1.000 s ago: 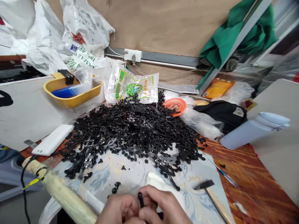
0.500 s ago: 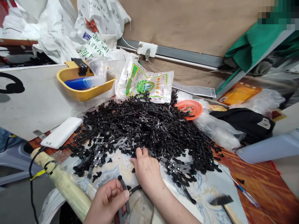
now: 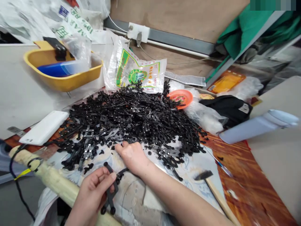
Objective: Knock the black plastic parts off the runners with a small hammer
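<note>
Black, flat-armed linkage piece w/ round ends (image 3: 110, 196) is in L hand (image 3: 91, 192), low in view, over near side of tabletop (image 3: 254, 185). L fingers closed on it, thumb on top; lower ends stick out below, part hidden by hand. R hand (image 3: 133, 157) is at near edge of big heap of small black parts (image 3: 141, 117); fingers bent down, tips hidden, can't tell if gripping.

In the way: heap fills mid tabletop, R forearm crosses the blue/cream patterned sheet (image 3: 194, 163), hiding part of it. Hammer w/ dark head & pale wood handle (image 3: 219, 196) lies R of forearm; thin tool w/ blue/clear handle (image 3: 223, 168) beyond, nr sheet edge. Few loose black bits (image 3: 88, 168) btwn L hand & heap.

L side: white flat rectangular device w/ black cable (image 3: 44, 127), yellow plastic basket (image 3: 66, 84) w/ blue item in it, thick pale pole (image 3: 53, 180) in front. Back: clear printed plastic bag (image 3: 143, 75), orange dish (image 3: 188, 99) at heap's R edge. Far R: black fabric item (image 3: 224, 110), pale blue bottle (image 3: 251, 127), tilted.

Vs 1 s ago: hands were together, low; now apart, R out at heap, L w/ linkage piece.
</note>
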{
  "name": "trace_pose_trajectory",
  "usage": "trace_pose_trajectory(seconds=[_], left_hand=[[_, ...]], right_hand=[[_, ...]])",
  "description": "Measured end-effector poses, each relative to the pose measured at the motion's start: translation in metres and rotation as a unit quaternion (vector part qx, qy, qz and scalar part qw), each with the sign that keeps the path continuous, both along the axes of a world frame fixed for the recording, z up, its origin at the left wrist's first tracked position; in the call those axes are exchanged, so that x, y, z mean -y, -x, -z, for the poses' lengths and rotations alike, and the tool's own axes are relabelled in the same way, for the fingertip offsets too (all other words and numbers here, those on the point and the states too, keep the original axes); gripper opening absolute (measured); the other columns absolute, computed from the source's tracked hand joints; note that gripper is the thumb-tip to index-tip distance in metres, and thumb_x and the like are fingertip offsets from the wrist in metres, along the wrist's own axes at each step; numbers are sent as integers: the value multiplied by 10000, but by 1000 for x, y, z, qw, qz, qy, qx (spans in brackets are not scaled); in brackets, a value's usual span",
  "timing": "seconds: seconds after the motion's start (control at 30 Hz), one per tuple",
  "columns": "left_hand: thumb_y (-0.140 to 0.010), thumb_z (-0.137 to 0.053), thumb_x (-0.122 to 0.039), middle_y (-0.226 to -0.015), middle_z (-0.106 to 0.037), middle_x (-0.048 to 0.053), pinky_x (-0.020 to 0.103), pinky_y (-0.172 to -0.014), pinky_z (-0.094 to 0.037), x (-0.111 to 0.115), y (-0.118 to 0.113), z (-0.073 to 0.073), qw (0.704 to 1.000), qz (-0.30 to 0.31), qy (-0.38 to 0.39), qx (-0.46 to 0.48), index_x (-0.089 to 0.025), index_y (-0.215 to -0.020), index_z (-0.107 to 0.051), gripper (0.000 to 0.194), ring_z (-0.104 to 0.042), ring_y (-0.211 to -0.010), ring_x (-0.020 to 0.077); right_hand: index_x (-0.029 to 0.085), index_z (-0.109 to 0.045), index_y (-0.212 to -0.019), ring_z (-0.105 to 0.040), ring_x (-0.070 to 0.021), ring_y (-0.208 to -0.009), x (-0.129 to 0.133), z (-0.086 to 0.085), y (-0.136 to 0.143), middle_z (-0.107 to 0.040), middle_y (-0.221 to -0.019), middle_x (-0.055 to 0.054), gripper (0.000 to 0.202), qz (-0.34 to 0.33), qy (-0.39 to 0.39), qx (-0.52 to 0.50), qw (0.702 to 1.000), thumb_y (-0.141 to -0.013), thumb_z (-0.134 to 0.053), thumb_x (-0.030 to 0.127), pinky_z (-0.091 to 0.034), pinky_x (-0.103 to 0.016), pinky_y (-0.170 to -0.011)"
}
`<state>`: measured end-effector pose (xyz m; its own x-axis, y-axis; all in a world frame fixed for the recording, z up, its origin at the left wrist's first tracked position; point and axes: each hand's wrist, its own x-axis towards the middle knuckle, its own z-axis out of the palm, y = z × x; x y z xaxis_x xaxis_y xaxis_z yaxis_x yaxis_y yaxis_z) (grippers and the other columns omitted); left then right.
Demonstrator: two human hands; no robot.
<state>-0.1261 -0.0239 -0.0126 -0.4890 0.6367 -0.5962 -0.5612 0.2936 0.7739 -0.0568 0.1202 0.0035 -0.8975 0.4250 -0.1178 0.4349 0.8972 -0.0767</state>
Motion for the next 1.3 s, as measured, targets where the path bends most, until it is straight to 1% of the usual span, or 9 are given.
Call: trace_pose_trajectory(seconds=[0.2,0.4,0.57,0.7,0.77,0.9,1.0,1.2,1.3], left_hand=[[-581,-820,-395,-515,-544,-50,144,-421,-416,3,2,1,999,49,-14,-10,-170,-725,-618,335,-456,-438,67],[-584,-813,-412,-554,-567,-52,132,-444,-442,-3,-19,-18,999,33,-15,-13,-181,-762,-627,346,-506,-466,69],[-542,-818,-466,-617,-682,13,122,-299,-321,-8,-10,-25,999,-31,-10,-20,-177,-736,-595,413,-553,-416,101],[-546,-815,-461,-542,-672,12,116,-246,-238,-5,-2,-20,998,-58,1,-25,-181,-720,-575,408,-497,-336,90],[-569,-802,-461,-526,-661,1,116,-245,-235,-4,-2,-16,998,-65,-7,-26,-180,-716,-557,400,-466,-320,77],[-608,-785,-438,-537,-654,-11,129,-275,-300,-3,-2,-10,997,-73,-31,-9,-195,-714,-491,395,-477,-349,85],[-648,-768,-418,-550,-657,-10,135,-302,-331,-2,1,-8,997,-59,-40,6,-197,-725,-476,374,-492,-366,86],[-678,-740,-438,-539,-650,-6,125,-283,-280,-3,-1,-4,997,-55,-52,-5,-188,-723,-487,359,-466,-349,76],[-682,-739,-432,-553,-656,-4,128,-310,-320,-5,-2,-2,996,-66,-58,-15,-179,-728,-505,347,-473,-361,70]], right_hand=[[198,-600,-996,-604,-114,-733,-8,-14,-96,-660,-866,-26,261,46,-20,-157,986,-990,-341,230,-371,-214,-576],[180,-555,-813,-490,-126,-563,29,5,-172,-559,-664,0,173,7,-56,-180,982,-952,-451,191,-334,-246,-539],[192,-577,-859,-550,-166,-710,38,3,-158,-575,-773,-39,186,120,17,-232,965,-946,-466,315,-419,-273,-638],[210,-590,-935,-605,-163,-795,34,-11,-100,-626,-850,-31,127,137,76,-160,975,-935,-463,204,-453,-269,-709],[192,-587,-983,-628,-181,-755,34,-11,-65,-639,-878,-53,121,149,79,-92,981,-918,-506,253,-472,-281,-649],[126,-607,-923,-632,-201,-654,40,-6,-29,-641,-853,-100,152,139,69,-53,986,-795,-576,49,-453,-286,-543],[173,-605,-848,-613,-151,-639,43,-7,-52,-625,-824,-35,186,117,75,-58,989,-809,-527,9,-447,-245,-559],[226,-577,-832,-599,-176,-643,47,2,-148,-592,-767,-22,136,177,9,-165,970,-879,-482,141,-458,-282,-565],[219,-574,-937,-609,-210,-757,51,5,-158,-611,-862,-60,90,184,-4,-217,959,-887,-500,212,-486,-323,-641]])
